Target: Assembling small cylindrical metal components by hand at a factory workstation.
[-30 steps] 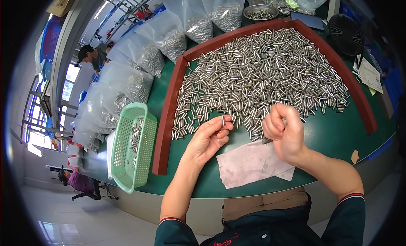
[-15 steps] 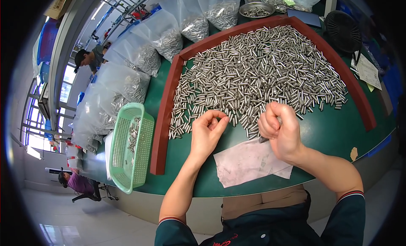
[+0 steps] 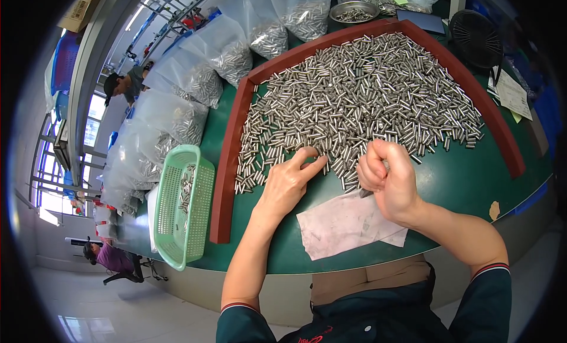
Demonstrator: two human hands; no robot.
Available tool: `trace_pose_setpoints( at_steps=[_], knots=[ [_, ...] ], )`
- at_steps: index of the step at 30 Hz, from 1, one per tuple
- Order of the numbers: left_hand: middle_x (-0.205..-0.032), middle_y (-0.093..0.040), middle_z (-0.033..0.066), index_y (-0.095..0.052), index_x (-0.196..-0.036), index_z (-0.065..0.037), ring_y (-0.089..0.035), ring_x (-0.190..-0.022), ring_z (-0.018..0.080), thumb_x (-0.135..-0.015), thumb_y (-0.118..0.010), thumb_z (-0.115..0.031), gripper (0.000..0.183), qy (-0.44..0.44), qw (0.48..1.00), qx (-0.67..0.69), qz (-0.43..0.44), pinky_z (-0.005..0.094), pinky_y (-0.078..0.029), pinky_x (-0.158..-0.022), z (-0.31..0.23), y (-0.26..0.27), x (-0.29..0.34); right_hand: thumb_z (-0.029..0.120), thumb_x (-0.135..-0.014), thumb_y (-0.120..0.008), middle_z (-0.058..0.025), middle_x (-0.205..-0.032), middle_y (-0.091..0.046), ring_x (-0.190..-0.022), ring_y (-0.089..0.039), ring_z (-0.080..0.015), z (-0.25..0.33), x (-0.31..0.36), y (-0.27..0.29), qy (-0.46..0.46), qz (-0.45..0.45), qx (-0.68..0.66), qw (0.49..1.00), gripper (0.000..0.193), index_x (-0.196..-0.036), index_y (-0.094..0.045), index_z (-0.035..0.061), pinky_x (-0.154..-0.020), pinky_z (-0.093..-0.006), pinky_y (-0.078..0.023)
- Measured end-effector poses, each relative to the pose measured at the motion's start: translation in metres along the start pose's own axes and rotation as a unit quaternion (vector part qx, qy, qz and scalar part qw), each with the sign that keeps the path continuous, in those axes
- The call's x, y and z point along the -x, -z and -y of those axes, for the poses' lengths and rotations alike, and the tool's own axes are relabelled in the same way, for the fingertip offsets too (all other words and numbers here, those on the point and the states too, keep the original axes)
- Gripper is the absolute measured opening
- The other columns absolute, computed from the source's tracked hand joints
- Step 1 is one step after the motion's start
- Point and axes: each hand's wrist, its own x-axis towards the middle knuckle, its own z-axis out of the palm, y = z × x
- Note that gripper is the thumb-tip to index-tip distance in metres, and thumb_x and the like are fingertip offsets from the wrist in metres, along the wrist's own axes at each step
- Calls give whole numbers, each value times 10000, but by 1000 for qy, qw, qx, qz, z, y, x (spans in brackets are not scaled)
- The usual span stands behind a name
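Note:
A broad pile of small, shiny metal pins (image 3: 366, 101) covers much of the green table. At the near edge of this pile is my left hand (image 3: 289, 179), palm down, thumb and forefinger bent close together among the pins; whether a pin is between them is too small to tell. My right hand (image 3: 390, 180) is closed in a fist beside the pile's near edge, and its curled fingers hide what they hold. Something small and dark shows just beneath that fist. Partly below the right hand lies a pale pink, smudged cloth (image 3: 336, 228).
A dark red wooden frame (image 3: 227, 160) borders the pile. Left of it stands a green plastic basket (image 3: 204, 207) with some pins. Clear bags of pins (image 3: 230, 59) line the far left edge. A metal bowl (image 3: 354, 12) and black fan (image 3: 475, 39) are behind. Two people are farther off.
My left hand has turned palm down and moved slightly forward and right, its fingertips now at the pins. The right fist has stayed nearly in place.

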Motion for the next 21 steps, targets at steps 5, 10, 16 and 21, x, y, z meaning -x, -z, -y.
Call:
trace_pose_setpoints(
  at_steps=[5,10,16,21],
  knots=[
    [-907,-550,56,-587,-938,-67,-583,-653,234,-642,-547,64,326,24,1000,10,-14,323,-475,-532,2,-1,3,173,-805,-355,27,-438,-266,-399,-188,-61,1,0,-2,-5,0,-4,1000,328,-494,-281,103,-381,-229,-158],
    [-822,-543,58,-575,-888,-48,-570,-632,251,-711,-575,-10,181,29,999,36,-11,335,-465,-527,-5,5,4,175,-803,-355,29,-437,-267,-398,-189,-57,1,0,0,-12,0,-11,1000,324,-496,-280,105,-381,-228,-154],
    [-806,-526,57,-567,-849,-49,-560,-608,250,-734,-586,-56,117,43,999,30,12,334,-459,-518,-13,9,5,185,-812,-352,33,-437,-270,-396,-187,-57,2,-1,1,-27,-5,-14,1000,331,-497,-286,109,-379,-226,-162],
    [-794,-525,62,-569,-834,-45,-560,-588,242,-711,-600,-48,126,62,997,27,23,334,-459,-516,-17,7,3,187,-814,-351,37,-434,-267,-394,-183,-57,1,-2,-1,-21,-20,-9,1000,332,-496,-289,113,-376,-226,-162]
  ],
)
